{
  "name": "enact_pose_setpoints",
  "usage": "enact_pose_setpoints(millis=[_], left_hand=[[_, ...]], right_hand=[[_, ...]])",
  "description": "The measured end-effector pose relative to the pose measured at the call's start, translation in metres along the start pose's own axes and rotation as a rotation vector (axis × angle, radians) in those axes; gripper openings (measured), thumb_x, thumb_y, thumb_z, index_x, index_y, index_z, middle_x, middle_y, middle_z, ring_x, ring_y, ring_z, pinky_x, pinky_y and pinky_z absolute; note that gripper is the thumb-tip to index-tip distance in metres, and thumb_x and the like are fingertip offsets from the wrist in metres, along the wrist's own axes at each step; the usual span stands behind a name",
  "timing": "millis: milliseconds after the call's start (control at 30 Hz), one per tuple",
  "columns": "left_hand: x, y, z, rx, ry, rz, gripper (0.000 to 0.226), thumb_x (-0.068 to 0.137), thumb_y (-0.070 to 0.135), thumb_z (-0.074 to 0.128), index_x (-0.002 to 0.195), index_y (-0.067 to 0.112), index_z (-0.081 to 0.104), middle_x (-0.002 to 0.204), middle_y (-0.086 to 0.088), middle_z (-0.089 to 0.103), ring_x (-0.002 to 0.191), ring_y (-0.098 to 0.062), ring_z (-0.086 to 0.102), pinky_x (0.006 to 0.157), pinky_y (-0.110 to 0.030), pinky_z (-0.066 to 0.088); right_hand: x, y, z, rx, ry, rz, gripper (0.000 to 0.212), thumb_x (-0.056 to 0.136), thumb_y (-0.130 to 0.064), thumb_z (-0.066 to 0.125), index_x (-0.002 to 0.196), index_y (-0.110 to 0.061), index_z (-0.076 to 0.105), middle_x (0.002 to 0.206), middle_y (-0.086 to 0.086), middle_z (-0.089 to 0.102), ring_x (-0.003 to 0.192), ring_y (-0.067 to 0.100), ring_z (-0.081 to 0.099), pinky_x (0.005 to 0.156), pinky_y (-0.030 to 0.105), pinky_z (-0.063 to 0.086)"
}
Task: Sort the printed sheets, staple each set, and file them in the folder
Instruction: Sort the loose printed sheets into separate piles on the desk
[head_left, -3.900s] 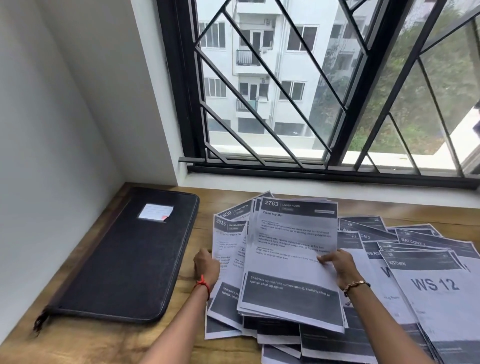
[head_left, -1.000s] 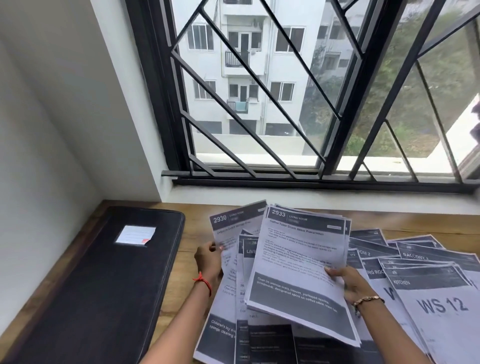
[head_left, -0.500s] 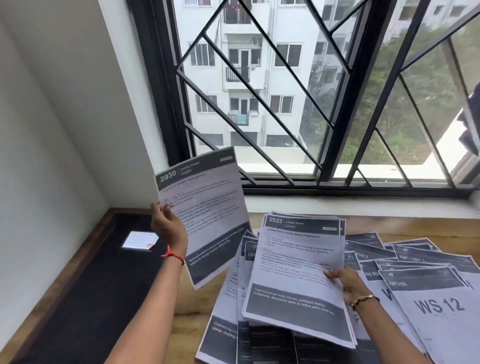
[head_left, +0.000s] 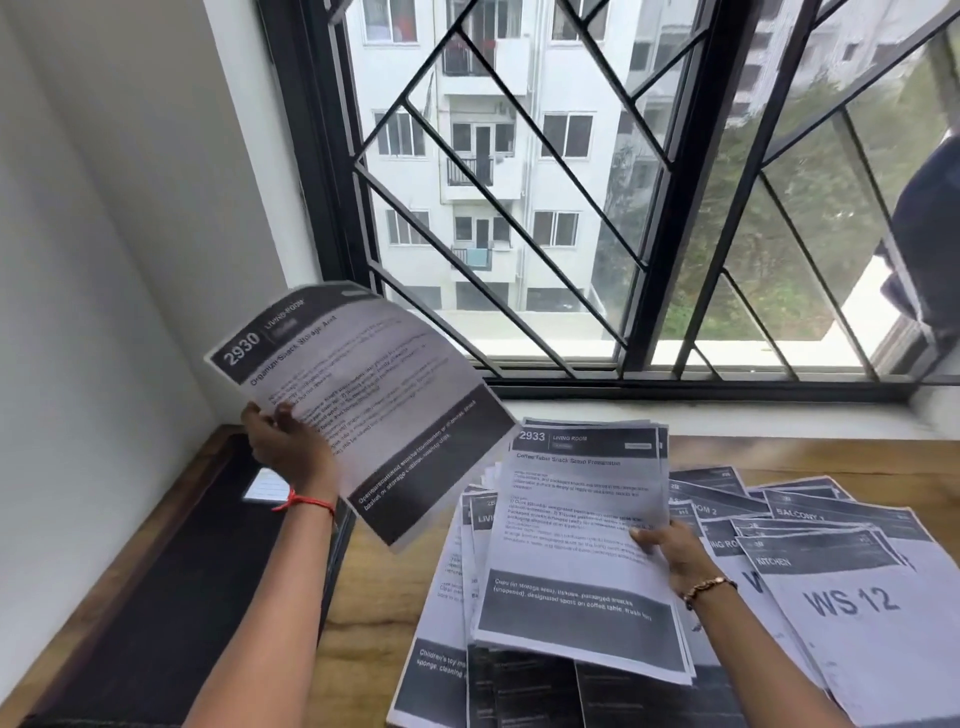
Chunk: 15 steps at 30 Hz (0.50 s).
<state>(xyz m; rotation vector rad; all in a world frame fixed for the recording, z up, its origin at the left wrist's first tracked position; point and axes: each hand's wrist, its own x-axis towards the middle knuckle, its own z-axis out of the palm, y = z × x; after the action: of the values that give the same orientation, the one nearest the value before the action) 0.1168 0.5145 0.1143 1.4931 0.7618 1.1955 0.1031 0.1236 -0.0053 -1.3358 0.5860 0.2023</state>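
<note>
The left hand (head_left: 291, 449) grips one sheet (head_left: 363, 405) (headed 2930) by its left edge, raised and tilted above the folder (head_left: 171, 597). The right hand (head_left: 670, 551) pinches a stack (head_left: 576, 545) by its right edge, just over the loose sheets (head_left: 857, 613) fanned across the worktop (head_left: 363, 587). The folder lies flat and closed along the wall (head_left: 78, 312), contents hidden. A bare strip of wood separates it from the papers.
</note>
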Motion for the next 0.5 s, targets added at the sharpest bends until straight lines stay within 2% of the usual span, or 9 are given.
enact_pose_setpoints(millis=[67,200,300,367,433,500], left_hand=[[-0.003,0.007,-0.002,-0.054,0.01,-0.016,0.025,0.093,-0.003,0.038,0.113,-0.011,0.052,0.11,-0.027,0.06,0.1,-0.034,0.059,0.082,-0.03,0.043],[-0.021,0.009,-0.001,-0.035,-0.134,-0.09,0.021,0.095,-0.002,0.038,0.109,-0.01,0.052,0.114,-0.027,0.058,0.104,-0.033,0.059,0.081,-0.028,0.045],[-0.047,-0.004,0.0,0.022,-0.314,-0.096,0.019,0.094,-0.001,0.043,0.105,-0.012,0.054,0.107,-0.027,0.062,0.099,-0.035,0.06,0.078,-0.032,0.044],[-0.069,-0.018,0.002,0.046,-0.482,-0.08,0.017,0.094,0.0,0.045,0.102,-0.009,0.056,0.103,-0.025,0.064,0.096,-0.035,0.062,0.075,-0.03,0.044],[-0.094,-0.026,0.001,0.076,-0.626,-0.06,0.017,0.096,0.004,0.044,0.101,-0.005,0.057,0.099,-0.02,0.065,0.09,-0.031,0.062,0.07,-0.023,0.044],[-0.119,-0.031,-0.001,0.118,-0.749,-0.048,0.018,0.097,0.006,0.043,0.1,-0.005,0.057,0.095,-0.015,0.063,0.079,-0.022,0.059,0.056,-0.007,0.04]], right_hand=[[-0.002,-0.001,-0.001,0.003,0.004,-0.012,0.045,0.076,0.021,0.053,0.12,0.017,0.046,0.096,0.018,0.06,0.076,0.032,0.057,0.065,0.037,0.049],[-0.007,-0.002,-0.003,0.022,-0.031,-0.018,0.047,0.076,0.021,0.053,0.122,0.015,0.046,0.093,0.017,0.062,0.077,0.032,0.059,0.06,0.035,0.052],[-0.015,-0.003,-0.002,0.044,-0.077,-0.005,0.048,0.075,0.022,0.052,0.122,0.015,0.045,0.094,0.018,0.062,0.079,0.034,0.06,0.05,0.031,0.056],[-0.02,-0.003,-0.001,0.034,-0.109,0.002,0.046,0.076,0.023,0.05,0.121,0.014,0.045,0.091,0.018,0.062,0.077,0.033,0.059,0.048,0.03,0.056],[-0.024,-0.002,0.0,0.005,-0.128,-0.004,0.044,0.077,0.023,0.049,0.12,0.014,0.045,0.089,0.017,0.062,0.075,0.031,0.06,0.05,0.03,0.056],[-0.026,0.001,0.001,-0.024,-0.139,-0.019,0.043,0.077,0.023,0.049,0.119,0.013,0.047,0.08,0.014,0.066,0.069,0.025,0.063,0.051,0.028,0.055]])
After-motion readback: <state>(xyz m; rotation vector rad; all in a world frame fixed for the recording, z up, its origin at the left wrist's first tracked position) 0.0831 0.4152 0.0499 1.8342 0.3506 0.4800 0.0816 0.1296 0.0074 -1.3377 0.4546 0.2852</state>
